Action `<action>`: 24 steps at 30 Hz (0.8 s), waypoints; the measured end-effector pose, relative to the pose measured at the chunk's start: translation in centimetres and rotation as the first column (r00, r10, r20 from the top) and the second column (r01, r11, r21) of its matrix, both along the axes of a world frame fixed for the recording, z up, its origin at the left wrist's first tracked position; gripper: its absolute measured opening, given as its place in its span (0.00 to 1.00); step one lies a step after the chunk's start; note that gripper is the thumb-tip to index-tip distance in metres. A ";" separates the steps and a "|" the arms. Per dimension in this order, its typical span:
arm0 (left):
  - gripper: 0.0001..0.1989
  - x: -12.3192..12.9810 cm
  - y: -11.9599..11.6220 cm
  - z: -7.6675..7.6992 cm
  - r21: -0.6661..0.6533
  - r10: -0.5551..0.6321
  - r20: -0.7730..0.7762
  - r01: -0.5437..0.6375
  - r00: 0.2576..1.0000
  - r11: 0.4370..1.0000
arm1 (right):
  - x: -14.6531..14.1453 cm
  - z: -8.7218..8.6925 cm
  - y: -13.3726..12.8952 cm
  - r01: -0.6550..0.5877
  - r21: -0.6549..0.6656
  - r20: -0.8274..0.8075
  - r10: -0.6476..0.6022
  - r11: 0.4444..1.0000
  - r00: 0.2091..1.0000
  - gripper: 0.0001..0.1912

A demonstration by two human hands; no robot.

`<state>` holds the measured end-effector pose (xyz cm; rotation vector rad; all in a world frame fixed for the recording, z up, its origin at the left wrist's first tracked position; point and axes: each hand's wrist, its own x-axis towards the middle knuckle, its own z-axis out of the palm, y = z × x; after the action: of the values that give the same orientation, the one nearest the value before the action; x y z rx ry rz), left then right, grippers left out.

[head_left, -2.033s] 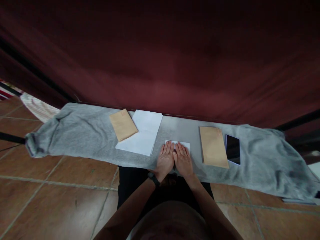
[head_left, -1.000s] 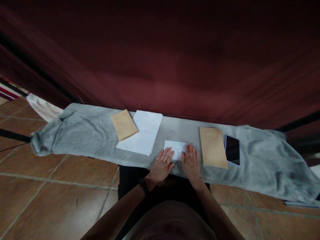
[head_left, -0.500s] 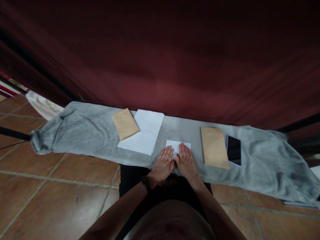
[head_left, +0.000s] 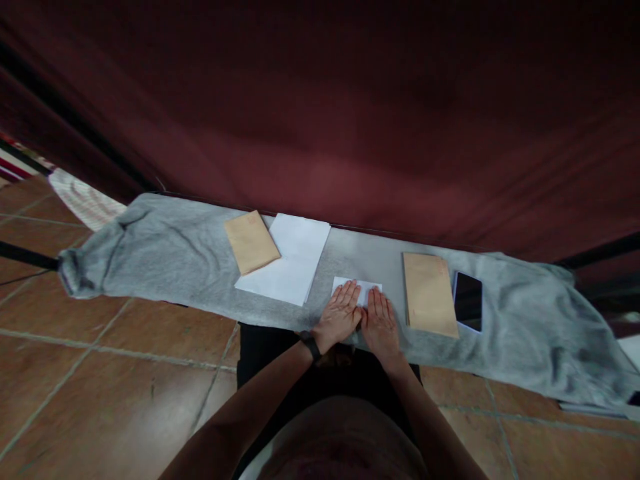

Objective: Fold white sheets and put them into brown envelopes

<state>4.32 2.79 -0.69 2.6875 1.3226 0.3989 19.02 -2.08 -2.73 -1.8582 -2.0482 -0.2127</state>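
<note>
A small white paper (head_left: pixel 363 293) lies flat on the grey cloth, its lower part covered by my hands. My left hand (head_left: pixel 340 317) rests flat on its left part, fingers stretched forward, with a dark band at the wrist. On the paper's right part lies my right hand (head_left: pixel 381 327), also flat with straight fingers. The thumbs are close together between the hands. Larger white sheets (head_left: pixel 295 257) are to the left, partly under a brown envelope (head_left: pixel 251 243). More brown envelopes (head_left: pixel 430 293) lie to the right of my right hand.
A dark-screened phone (head_left: pixel 469 301) is beside the right envelopes. The grey cloth (head_left: pixel 175 253) covers a long narrow surface. A dark red fabric (head_left: pixel 340 133) hangs behind it. Brown floor tiles (head_left: pixel 125 400) show below.
Both hands have slid a little to the right on the small paper. The view has shifted slightly; the envelopes, sheets and phone keep their places.
</note>
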 end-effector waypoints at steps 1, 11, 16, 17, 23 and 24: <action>0.29 0.0 0.2 0.1 -0.003 0.020 -0.005 -0.020 1.000 1.000 | 0.1 0.0 -0.1 0.006 0.010 0.002 -0.006 1.000 1.000 0.31; 0.32 -1.5 1.2 0.1 0.009 0.187 -0.062 -0.187 0.980 0.982 | 0.8 -0.1 -1.3 0.076 0.064 -0.001 -0.076 0.995 0.997 0.34; 0.33 -1.7 1.1 0.2 0.016 0.204 -0.083 -0.204 0.975 0.979 | 1.2 -0.1 -2.0 0.093 0.065 -0.067 -0.088 0.994 0.994 0.33; 0.33 -1.7 1.1 0.3 0.019 0.201 -0.083 -0.200 0.976 0.980 | 1.2 0.1 -2.0 0.090 0.058 -0.092 -0.085 0.994 0.992 0.32; 0.28 -1.9 1.4 0.3 0.027 0.084 -0.029 -0.084 0.996 0.996 | -2.5 3.7 1.3 -0.192 0.004 -0.333 0.182 0.981 0.925 0.28; 0.27 -1.6 1.4 0.1 0.026 0.075 -0.003 -0.075 0.997 0.997 | -3.7 4.2 2.0 -0.281 -0.013 -0.363 0.258 0.960 0.895 0.27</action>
<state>2.77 4.22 -0.56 2.6664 1.4331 0.4223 15.37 -0.04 1.51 -1.4873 -2.0363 0.2536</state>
